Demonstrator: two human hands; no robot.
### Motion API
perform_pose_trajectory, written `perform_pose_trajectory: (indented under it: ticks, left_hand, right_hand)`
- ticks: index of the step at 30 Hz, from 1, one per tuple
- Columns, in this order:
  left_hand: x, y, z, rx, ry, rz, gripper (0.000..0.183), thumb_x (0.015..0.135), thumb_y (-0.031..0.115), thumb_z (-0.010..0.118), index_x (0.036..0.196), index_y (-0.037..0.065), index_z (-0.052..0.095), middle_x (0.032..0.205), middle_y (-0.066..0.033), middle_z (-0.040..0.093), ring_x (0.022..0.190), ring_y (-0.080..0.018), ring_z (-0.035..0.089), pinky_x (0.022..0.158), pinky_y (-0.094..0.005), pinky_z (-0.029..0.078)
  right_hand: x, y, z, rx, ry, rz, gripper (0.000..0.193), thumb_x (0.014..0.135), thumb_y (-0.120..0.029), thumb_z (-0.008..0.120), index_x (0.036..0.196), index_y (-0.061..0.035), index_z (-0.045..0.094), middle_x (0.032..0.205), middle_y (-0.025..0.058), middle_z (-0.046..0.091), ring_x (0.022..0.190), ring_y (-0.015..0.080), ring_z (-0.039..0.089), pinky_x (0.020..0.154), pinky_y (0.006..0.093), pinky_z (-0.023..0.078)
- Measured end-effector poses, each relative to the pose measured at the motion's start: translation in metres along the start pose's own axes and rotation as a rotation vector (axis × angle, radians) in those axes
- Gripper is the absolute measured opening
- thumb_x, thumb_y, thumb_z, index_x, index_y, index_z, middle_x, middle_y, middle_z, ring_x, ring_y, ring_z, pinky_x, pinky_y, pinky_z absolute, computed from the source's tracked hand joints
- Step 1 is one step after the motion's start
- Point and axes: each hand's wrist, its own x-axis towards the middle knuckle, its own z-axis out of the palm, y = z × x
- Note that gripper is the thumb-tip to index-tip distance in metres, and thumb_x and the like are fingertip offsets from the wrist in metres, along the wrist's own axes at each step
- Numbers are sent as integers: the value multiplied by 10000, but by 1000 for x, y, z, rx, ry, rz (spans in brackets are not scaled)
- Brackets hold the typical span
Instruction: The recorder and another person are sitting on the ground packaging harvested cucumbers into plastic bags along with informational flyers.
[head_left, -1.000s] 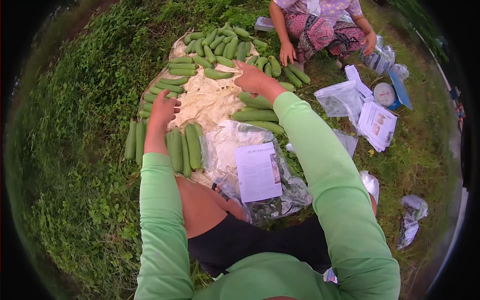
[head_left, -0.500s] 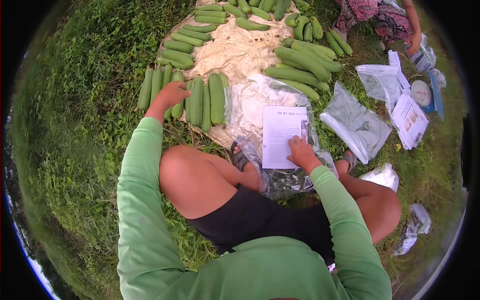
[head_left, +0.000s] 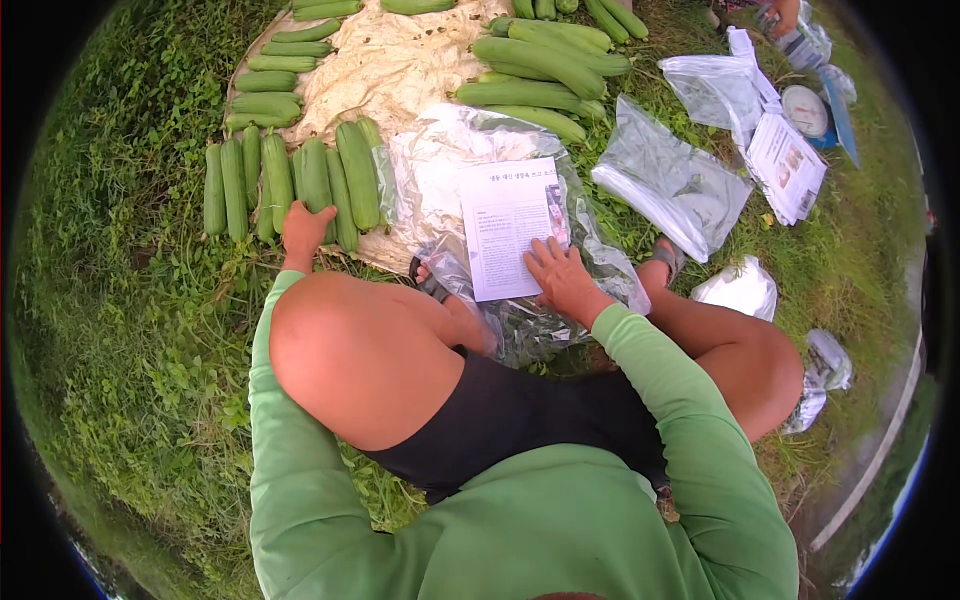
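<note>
My left hand (head_left: 305,232) is at the near ends of a row of green zucchini (head_left: 315,175), its thumb and forefinger apart over one of them. The other fingers are hidden, and no firm grip shows. In front of me a printed paper sheet (head_left: 500,230) lies on a clear plastic bag (head_left: 430,150) spread between my feet. My right hand (head_left: 562,278) rests flat on the sheet's lower right part, fingers spread. Beside the bag's left edge stands the last zucchini (head_left: 358,175) of the row.
More zucchini (head_left: 540,65) lie around a beige cloth (head_left: 350,70). To the right are a stack of clear plastic bags (head_left: 670,185), printed sheets (head_left: 785,165), a round dial scale (head_left: 805,110) and a white bag (head_left: 740,290). Another person's hand (head_left: 785,15) shows at the top right.
My left hand has come down from over the zucchini to their near ends. My right hand stays on the sheet. The whole view has shifted, so things appear farther left and higher.
</note>
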Motion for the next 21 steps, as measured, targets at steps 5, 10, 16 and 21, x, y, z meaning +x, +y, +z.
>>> perform_pose_trajectory:
  ticks: [5,10,16,21]
  left_hand:
    - [-8,4,-28,-443,-241,-199,789,867,452,828,1400,-81,594,1220,-189,730,1145,-275,709,973,-392,566]
    - [-41,39,-99,-821,-414,-4,634,953,398,757,1377,-46,597,1172,-60,689,1055,-140,662,855,-293,543]
    - [-67,180,-167,-177,-804,520,702,892,361,820,1449,8,580,1266,-95,675,1156,-212,645,1027,-360,516]
    - [-70,250,-49,107,-805,863,661,861,322,836,1390,-10,620,1328,-212,701,1217,-327,664,1094,-412,497]
  right_hand:
    - [-5,2,3,98,162,32,672,733,-345,898,1286,-91,613,1340,122,542,1277,348,530,897,527,483]
    - [-6,2,7,122,160,35,534,742,-320,891,1167,-102,653,1288,102,550,1248,326,542,868,488,517]
    - [3,8,18,126,157,43,542,754,-303,896,1193,-102,649,1284,102,564,1228,332,572,912,498,543]
    - [10,12,20,194,117,43,366,799,-258,877,1064,-85,693,1185,121,631,1122,366,662,887,487,587]
